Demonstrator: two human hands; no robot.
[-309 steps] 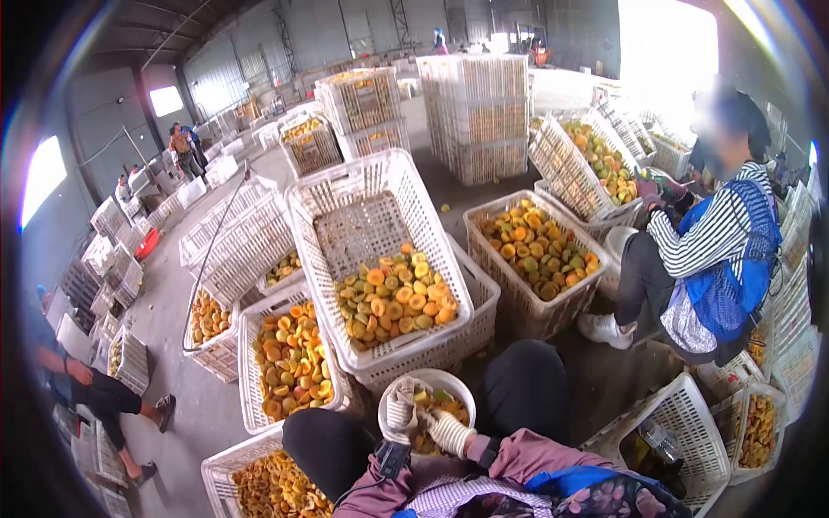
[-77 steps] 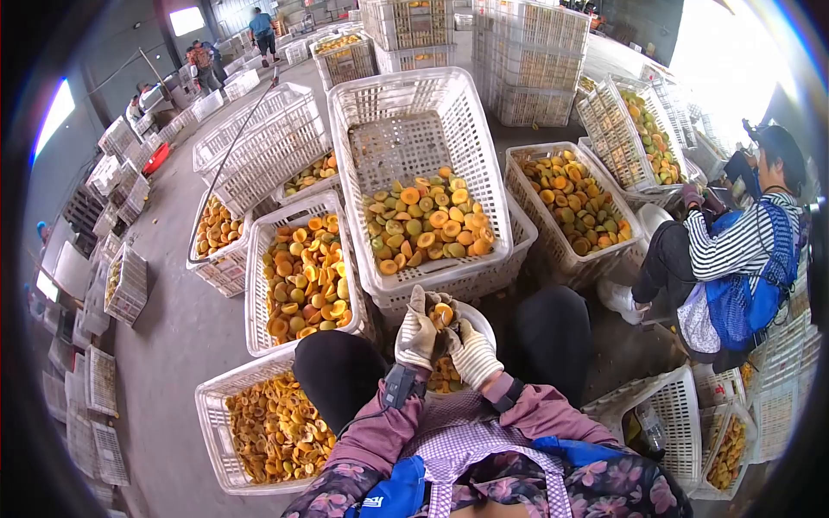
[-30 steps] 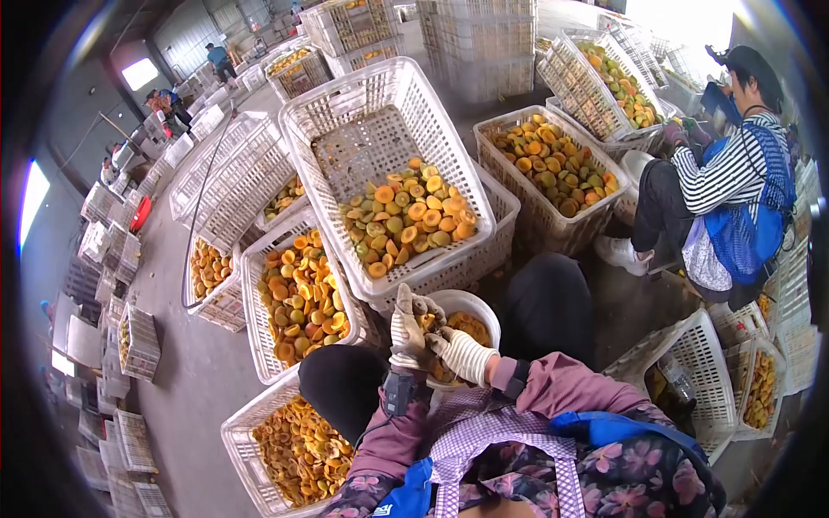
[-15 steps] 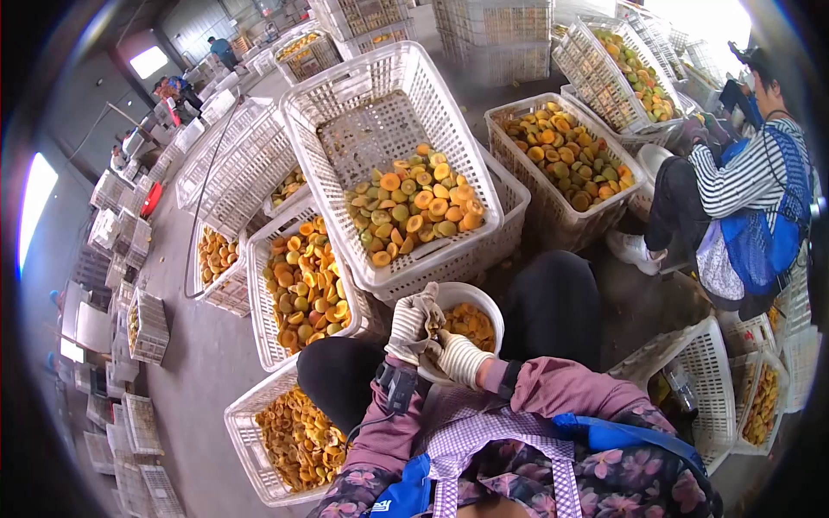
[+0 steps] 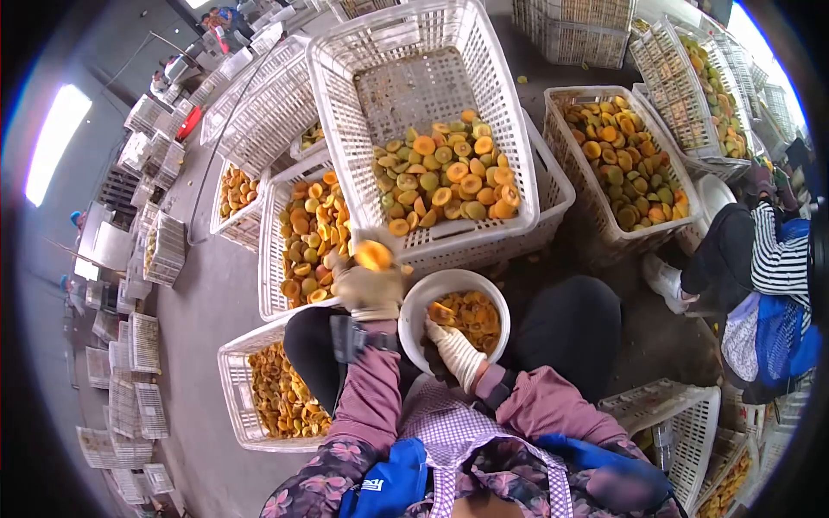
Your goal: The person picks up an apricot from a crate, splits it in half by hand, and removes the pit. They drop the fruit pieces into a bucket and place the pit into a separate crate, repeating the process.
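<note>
My left hand point(image 5: 369, 285), in a pale glove and blurred by motion, holds an orange fruit half point(image 5: 373, 255) in front of the large white crate point(image 5: 423, 246). That crate holds many halved fruits point(image 5: 453, 177). My right hand point(image 5: 455, 352), in a striped glove, is at the left inner side of the white bucket point(image 5: 411, 315), its fingertips dark and low. Whatever it grips is too hidden to make out. Orange fruit pieces point(image 5: 475, 319) lie inside the bucket, between my knees.
A crate of fruit halves point(image 5: 269, 281) stands on the left, with a crate of darker pieces point(image 5: 226, 380) below it. Another full crate point(image 5: 604, 233) is at the right. A seated person in a striped sleeve point(image 5: 768, 259) is at the far right. Crate stacks point(image 5: 574, 39) stand behind.
My hands were together over the bucket's left edge and have parted. The left moved up and left, now with a fruit half; the right moved down at the bucket. The view has shifted.
</note>
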